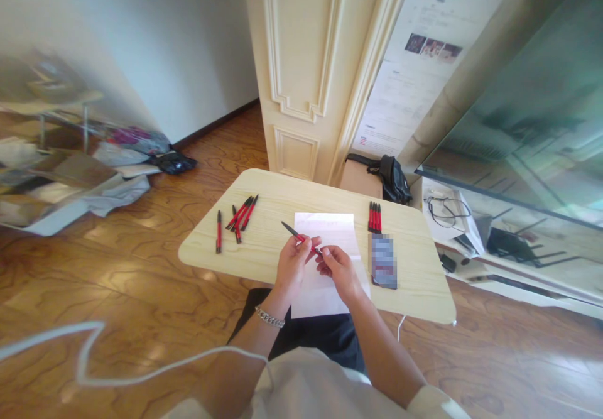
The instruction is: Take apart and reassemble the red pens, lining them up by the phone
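Observation:
Both hands hold one red and black pen (294, 233) over a white sheet of paper (325, 243) on a small light wooden table (424, 281). My left hand (293, 262) pinches the pen's middle, its tip pointing up and left. My right hand (336, 268) is closed on the pen's other end. Several red and black pens (240, 215) lie loose on the table's left part, one pen (218, 230) apart from them. Three more pens (374, 217) lie side by side at the right of the paper.
A phone (384, 261) lies on the table right of the paper. Behind the table stands a cream panelled door (301, 61), with a black bag (393, 177) on the floor. Clothes and bags (136, 149) lie at the left wall. A low shelf with cables (471, 230) is at right.

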`<state>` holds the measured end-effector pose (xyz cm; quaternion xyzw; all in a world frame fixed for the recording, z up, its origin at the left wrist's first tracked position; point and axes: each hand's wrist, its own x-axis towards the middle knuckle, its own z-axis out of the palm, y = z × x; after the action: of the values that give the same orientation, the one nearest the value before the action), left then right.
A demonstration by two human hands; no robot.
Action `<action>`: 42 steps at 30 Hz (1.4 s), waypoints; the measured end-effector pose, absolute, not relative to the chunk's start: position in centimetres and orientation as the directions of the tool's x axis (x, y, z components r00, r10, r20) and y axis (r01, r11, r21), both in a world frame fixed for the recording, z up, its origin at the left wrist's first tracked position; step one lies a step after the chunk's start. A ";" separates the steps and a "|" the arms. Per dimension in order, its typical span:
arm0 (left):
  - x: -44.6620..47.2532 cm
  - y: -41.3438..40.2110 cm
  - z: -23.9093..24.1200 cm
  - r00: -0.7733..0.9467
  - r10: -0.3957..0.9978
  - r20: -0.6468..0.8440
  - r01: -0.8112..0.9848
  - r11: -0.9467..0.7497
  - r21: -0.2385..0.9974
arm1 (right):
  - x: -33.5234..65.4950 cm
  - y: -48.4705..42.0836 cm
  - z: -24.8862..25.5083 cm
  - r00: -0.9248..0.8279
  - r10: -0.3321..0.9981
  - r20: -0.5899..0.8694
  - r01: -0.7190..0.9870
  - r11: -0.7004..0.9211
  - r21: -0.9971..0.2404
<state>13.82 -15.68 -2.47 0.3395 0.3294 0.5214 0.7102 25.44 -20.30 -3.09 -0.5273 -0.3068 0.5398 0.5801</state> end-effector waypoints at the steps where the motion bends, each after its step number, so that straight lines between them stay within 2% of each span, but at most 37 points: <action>1: 13.9 -15.6 -2.5 0.244 0.962 -0.126 -0.551 0.244 0.798 | 25.3 -20.4 -3.2 0.232 0.954 -0.190 -0.345 -0.102 -0.933; 4: 14.1 -15.8 -2.4 0.298 0.940 -0.165 -0.598 0.319 0.735 | 24.9 -20.3 -3.2 0.309 0.940 -0.143 -0.491 0.029 -0.871; 7: 14.3 -16.1 -2.3 0.363 0.917 -0.166 -0.592 0.364 0.719 | 24.7 -19.8 -3.2 0.344 0.924 -0.169 -0.603 0.080 -0.794; 9: 14.3 -16.3 -2.3 0.388 0.908 -0.157 -0.548 0.364 0.753 | 24.9 -19.2 -2.9 0.357 0.918 -0.175 -0.642 0.105 -0.760; 13: 13.7 -16.6 -2.6 0.390 0.906 -0.164 -0.350 0.311 0.884 | 26.8 -18.0 -1.8 0.417 0.893 -0.169 -0.699 0.197 -0.687; 16: 12.9 -16.5 -2.9 0.373 0.914 -0.161 -0.266 0.271 0.925 | 28.9 -17.3 -0.9 0.485 0.863 -0.143 -0.663 0.255 -0.704; 20: 12.2 -16.3 -3.4 0.338 0.913 -0.227 -0.223 0.312 0.924 | 31.0 -17.3 -0.6 0.451 0.879 -0.154 -0.663 0.214 -0.717; 29: 12.1 -16.0 -3.7 0.310 0.918 -0.247 -0.208 0.319 0.925 | 31.9 -17.4 -1.3 0.357 0.909 -0.213 -0.771 0.158 -0.617; 34: 12.3 -15.8 -3.9 0.306 0.922 -0.236 -0.182 0.300 0.936 | 32.3 -17.4 -1.2 0.392 0.895 -0.211 -0.725 0.159 -0.671; 38: 12.5 -15.3 -3.9 0.333 0.930 -0.154 -0.125 0.205 0.971 | 32.5 -17.4 -1.4 0.389 0.899 -0.202 -0.731 0.168 -0.661; 42: 13.2 -13.7 -4.1 0.372 0.928 -0.001 0.031 -0.012 0.999 | 32.9 -17.1 -1.4 0.403 0.888 -0.222 -0.697 0.141 -0.703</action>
<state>13.18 -13.70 -4.09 0.5952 0.4030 0.3895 0.5759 32.95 -17.13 -1.40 -0.3831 -0.1243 0.5318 0.7450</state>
